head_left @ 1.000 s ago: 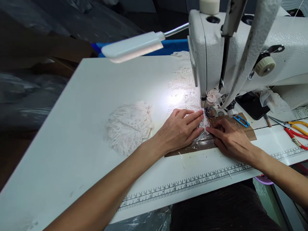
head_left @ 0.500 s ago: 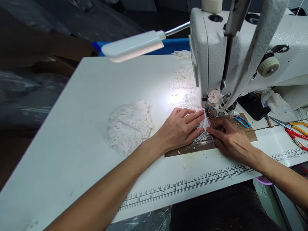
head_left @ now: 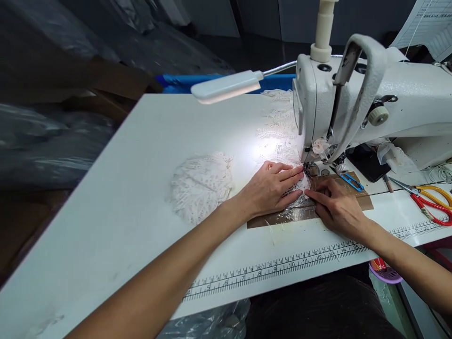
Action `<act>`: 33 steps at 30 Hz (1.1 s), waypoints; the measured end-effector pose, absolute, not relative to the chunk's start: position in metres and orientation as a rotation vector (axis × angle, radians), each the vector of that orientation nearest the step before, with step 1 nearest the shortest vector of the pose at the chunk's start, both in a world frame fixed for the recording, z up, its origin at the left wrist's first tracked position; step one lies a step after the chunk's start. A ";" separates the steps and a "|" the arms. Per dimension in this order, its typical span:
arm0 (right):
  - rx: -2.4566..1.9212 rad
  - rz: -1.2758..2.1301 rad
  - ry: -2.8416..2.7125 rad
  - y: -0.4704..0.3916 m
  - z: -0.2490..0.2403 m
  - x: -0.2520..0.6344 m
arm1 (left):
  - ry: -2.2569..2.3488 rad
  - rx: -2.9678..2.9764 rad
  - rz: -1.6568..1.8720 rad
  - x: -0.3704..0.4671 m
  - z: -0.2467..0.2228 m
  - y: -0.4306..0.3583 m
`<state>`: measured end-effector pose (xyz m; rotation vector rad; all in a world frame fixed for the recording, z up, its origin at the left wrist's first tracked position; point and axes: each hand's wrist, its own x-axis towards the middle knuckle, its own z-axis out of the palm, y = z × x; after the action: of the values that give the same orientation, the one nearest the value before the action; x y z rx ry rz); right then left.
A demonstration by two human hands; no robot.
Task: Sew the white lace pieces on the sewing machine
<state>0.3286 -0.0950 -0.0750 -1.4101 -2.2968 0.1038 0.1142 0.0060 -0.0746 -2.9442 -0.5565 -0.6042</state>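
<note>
A strip of white lace (head_left: 278, 129) runs along the table to the needle area of a white sewing machine (head_left: 316, 101). My left hand (head_left: 273, 188) lies flat on the lace, fingers stretched toward the presser foot (head_left: 308, 168). Just right of it, my right hand (head_left: 335, 207) has its thumb and index finger closed at the lace's near edge; the other fingers are curled under. Brown tape (head_left: 268, 221) covers the surface beneath both hands. The exact stitching spot is partly hidden by fingers and the machine head.
A gathered lace heap (head_left: 203, 186) rests left of my left forearm. Blue thread snips (head_left: 351, 181), a black phone (head_left: 369, 162) and scissors with red and yellow handles (head_left: 429, 200) are at the right. A lamp (head_left: 228, 86) hangs above; a printed ruler (head_left: 275, 272) follows the front edge.
The camera view has shifted, so more of the machine's top and a paper at the upper right show. Both hands keep nearly the same hold on the lace.
</note>
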 end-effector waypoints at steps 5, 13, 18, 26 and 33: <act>-1.387 0.081 -2.299 -0.094 -0.078 0.330 | -0.594 -2.966 -0.553 0.115 -0.072 0.005; -1.400 0.096 -2.287 -0.095 -0.082 0.329 | -0.617 -2.996 -0.516 0.114 -0.072 0.007; -1.401 0.104 -2.274 -0.095 -0.082 0.329 | -0.629 -2.980 -0.521 0.115 -0.073 0.007; -1.366 0.139 -2.246 -0.095 -0.081 0.329 | -0.599 -2.951 -0.562 0.116 -0.072 0.006; -1.402 0.129 -2.232 -0.095 -0.081 0.329 | -0.587 -2.851 -0.717 0.124 -0.066 -0.011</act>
<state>0.3286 -0.0950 -0.0813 -1.4018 -2.2317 0.1287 0.1243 -0.0113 -0.0663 -2.8511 -0.5867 -0.7169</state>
